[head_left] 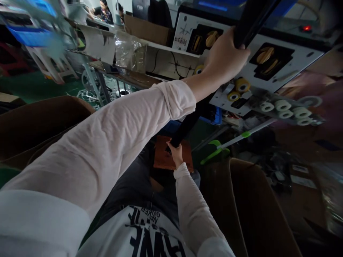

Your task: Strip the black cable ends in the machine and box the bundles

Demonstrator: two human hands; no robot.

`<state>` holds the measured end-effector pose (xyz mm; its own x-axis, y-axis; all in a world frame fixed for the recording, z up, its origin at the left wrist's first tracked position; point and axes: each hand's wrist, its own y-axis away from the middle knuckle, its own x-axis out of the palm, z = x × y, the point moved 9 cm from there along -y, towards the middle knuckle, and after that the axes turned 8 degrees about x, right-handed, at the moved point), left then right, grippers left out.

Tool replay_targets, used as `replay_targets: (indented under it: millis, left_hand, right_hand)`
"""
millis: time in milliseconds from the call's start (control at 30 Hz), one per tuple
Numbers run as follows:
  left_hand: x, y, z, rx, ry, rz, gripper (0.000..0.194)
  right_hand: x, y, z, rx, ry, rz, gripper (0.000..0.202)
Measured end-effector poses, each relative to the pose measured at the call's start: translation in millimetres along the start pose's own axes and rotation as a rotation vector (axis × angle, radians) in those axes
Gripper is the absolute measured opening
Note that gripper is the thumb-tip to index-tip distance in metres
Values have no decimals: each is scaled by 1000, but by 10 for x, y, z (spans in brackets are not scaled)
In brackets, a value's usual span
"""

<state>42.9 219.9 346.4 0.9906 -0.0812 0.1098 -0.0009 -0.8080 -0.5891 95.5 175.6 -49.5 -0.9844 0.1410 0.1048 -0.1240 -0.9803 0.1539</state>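
Observation:
A long black pole slants from the upper right down to the middle of the view. My left hand is wrapped around its upper part, and the sleeved left forearm crosses in front of the pole's middle. Lower down, my right hand is closed around the pole's bottom end, with the fingers partly hidden. That end is just over a reddish-brown square board; I cannot tell whether they touch. The pole's top runs out of the frame.
White panels with yellow knobs stand close behind the pole. White rolls hang at the right, above a green-ended rod. Open cardboard boxes flank me on both sides. People sit at a far bench.

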Motion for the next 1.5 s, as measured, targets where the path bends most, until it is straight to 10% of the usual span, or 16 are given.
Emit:
replay_targets:
  millis: [633,867,1500]
  left_hand:
    - [411,333,-221,124,49,287,29]
    - [265,458,253,23,188,302,21]
    - [-488,703,296,37,309,145,9]
  right_hand:
    - [-505,-226,-325,8,23,-1,39]
    - [-635,-303,-558,8,-2,-72,31]
    - [-1015,-502,-593,-28,156,-151,19]
